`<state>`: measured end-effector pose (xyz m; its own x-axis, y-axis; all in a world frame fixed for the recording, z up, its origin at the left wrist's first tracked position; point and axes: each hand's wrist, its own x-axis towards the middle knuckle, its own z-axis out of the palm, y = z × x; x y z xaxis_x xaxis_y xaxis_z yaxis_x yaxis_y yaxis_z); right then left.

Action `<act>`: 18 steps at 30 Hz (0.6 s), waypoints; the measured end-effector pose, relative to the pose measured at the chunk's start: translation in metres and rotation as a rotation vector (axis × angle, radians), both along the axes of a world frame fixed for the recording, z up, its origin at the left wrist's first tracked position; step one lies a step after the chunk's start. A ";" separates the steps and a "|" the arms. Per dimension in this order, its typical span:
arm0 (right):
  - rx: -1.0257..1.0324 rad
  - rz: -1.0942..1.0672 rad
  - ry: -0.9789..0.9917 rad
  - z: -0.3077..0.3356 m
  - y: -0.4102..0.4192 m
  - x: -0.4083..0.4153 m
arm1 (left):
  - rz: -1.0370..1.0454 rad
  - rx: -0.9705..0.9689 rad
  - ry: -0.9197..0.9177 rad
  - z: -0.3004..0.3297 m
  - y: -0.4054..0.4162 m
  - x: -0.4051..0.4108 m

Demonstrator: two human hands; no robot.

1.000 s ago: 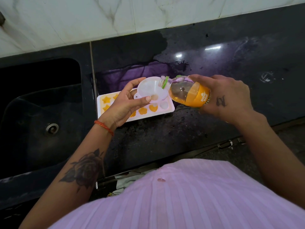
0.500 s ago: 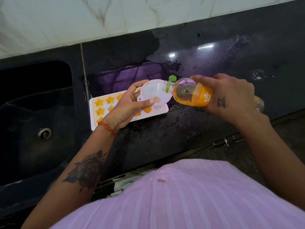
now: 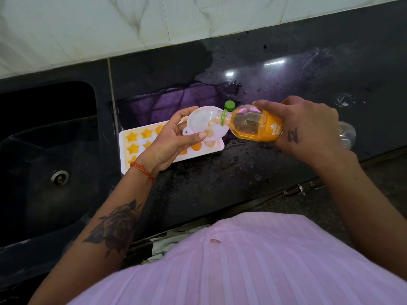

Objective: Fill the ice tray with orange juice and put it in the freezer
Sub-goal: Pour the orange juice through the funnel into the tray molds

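I am working at the counter [image 3: 286, 172], sink [image 3: 44, 150] to my left. Ice tray [image 3: 130, 160] is lying long axis left-right, under my left hand [image 3: 169, 142]. My right hand [image 3: 308, 126] is gripping the bottle [image 3: 248, 124], tilted leftward, mouth in the funnel [image 3: 202, 122], which my left is pinching. Cap [image 3: 229, 105] is sitting just behind.
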<state>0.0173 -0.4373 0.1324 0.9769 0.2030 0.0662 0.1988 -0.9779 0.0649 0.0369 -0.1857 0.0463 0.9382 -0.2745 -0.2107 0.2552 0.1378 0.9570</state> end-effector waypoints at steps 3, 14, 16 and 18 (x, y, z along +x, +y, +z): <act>-0.011 -0.001 0.001 0.000 -0.001 0.000 | -0.003 -0.014 0.003 0.000 0.000 0.000; -0.009 -0.010 -0.012 0.000 -0.002 0.002 | 0.000 -0.038 0.008 0.001 -0.002 0.003; 0.010 -0.011 -0.009 0.000 -0.002 0.002 | 0.002 -0.042 0.007 0.001 -0.002 0.003; 0.030 -0.011 0.007 0.000 -0.001 0.002 | 0.003 -0.045 0.005 0.001 -0.001 0.004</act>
